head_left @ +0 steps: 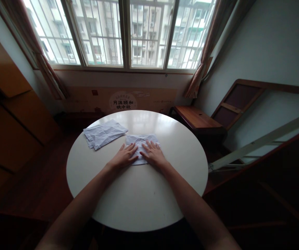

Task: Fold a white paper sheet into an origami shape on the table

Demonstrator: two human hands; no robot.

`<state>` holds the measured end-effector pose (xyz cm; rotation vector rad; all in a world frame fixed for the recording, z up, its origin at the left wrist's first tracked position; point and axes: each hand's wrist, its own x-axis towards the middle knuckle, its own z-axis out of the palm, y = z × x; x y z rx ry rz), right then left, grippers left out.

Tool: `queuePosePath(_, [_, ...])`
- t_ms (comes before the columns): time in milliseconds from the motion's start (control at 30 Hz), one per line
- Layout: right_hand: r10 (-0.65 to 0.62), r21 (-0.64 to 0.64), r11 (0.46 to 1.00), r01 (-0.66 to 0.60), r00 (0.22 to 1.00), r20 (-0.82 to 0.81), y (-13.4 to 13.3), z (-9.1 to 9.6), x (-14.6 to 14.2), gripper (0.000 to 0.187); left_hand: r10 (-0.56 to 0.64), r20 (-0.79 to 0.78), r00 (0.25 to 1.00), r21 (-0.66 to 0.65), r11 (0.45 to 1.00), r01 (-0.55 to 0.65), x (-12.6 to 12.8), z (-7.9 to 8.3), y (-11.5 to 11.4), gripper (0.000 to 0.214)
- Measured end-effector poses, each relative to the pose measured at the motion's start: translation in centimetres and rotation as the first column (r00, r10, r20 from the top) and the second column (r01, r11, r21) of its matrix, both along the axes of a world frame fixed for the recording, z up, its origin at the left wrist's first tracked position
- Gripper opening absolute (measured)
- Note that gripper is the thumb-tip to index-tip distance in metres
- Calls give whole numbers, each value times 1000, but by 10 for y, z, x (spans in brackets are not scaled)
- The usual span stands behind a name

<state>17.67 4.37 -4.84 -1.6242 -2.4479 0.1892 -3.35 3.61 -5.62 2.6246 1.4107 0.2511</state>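
A creased white sheet of paper [141, 138] lies on the round white table [139, 198], partly covered by both hands. My left hand [125, 155] rests flat on its left side, fingers spread and pointing forward. On the right side of the same sheet, my right hand [153, 153] lies palm down with its fingers apart. Neither hand grips anything. To the left of the hands, a few more crumpled sheets of paper [105, 133] lie overlapping near the table's far left edge. The middle of the sheet shows between my two hands.
Beyond the table, a printed board [87, 99] leans below the barred window [123, 34]. A wooden bench or chair [198, 116] stands at the back right. Brown cabinets [16, 128] line the left. A pale slanted bar [258, 140] runs close to the table's right edge.
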Motion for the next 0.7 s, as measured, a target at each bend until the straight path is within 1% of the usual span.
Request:
queuePosePath(67, [-83,-95,992,88,995,56,2,-2,6,68,53,-33,998,-9,999,-54,-3,0,2,73])
queuePosePath(133, [-183,-153,969,195,979,90,5,-1,18,70,131,-54,990,-17,991,-132,-9,1,3,78])
queuePosePath(200, [-263,-186,942,279,959,106,9,0,30,69,192,-66,979,-32,980,-195,-15,2,5,79])
queuePosePath(233, [-281,-189,936,296,954,105,10,1,35,69,208,-65,976,-39,977,-211,-17,2,6,78])
queuePosePath(300, [-297,-151,940,306,952,78,12,1,40,66,233,-39,972,-37,971,-235,-20,3,7,74])
queuePosePath(367, [-315,-75,946,315,949,17,12,-1,40,62,276,30,961,0,961,-276,-21,2,9,68])
queuePosePath(433, [-348,4,937,349,936,-60,13,-3,38,57,336,128,933,55,937,-345,-22,0,11,61])
queuePosePath(500, [-382,57,919,391,916,-120,15,-5,37,53,393,223,892,95,902,-421,-23,-2,14,55])
queuePosePath(567, [-408,77,904,421,901,-145,16,-7,37,52,432,288,855,102,874,-476,-25,-4,16,47])
queuePosePath(600, [-414,73,902,426,899,-142,16,-8,37,52,439,309,844,97,868,-487,-25,-4,17,43])
queuePosePath(700, [-414,43,906,420,904,-107,15,-9,38,54,428,326,843,61,880,-471,-24,-5,16,35])
